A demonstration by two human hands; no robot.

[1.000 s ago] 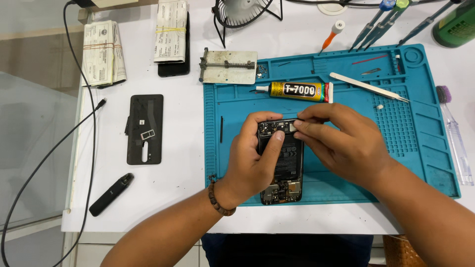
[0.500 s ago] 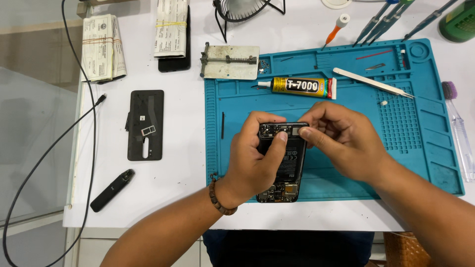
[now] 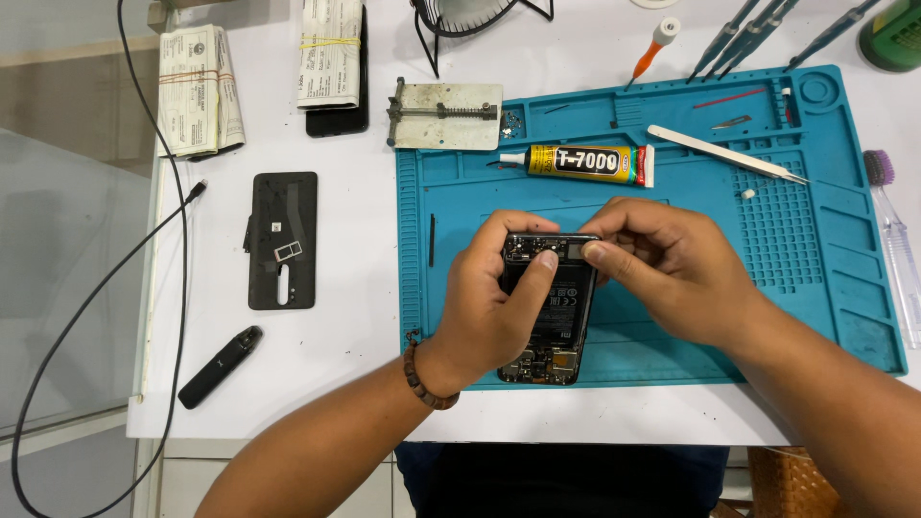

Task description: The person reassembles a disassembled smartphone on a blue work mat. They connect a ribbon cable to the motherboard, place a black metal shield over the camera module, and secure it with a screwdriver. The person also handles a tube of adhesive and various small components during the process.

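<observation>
Opened black smartphone (image 3: 549, 312) is gripped on the blue mat (image 3: 825, 278) by the left hand (image 3: 499, 307), its top-edge part pinched by the right hand (image 3: 662, 269), seemingly mid-fitting, calling for steady pressure.

The left hand (image 3: 494, 307) covered the left edge and much of the middle of the opened phone (image 3: 554, 312), and the right hand (image 3: 672, 273) hid its upper right corner, so whatever the fingertips pinched there was too small to tell. The fan (image 3: 470, 19) and green bottle (image 3: 892, 34) were cut off by the top edge.
</observation>
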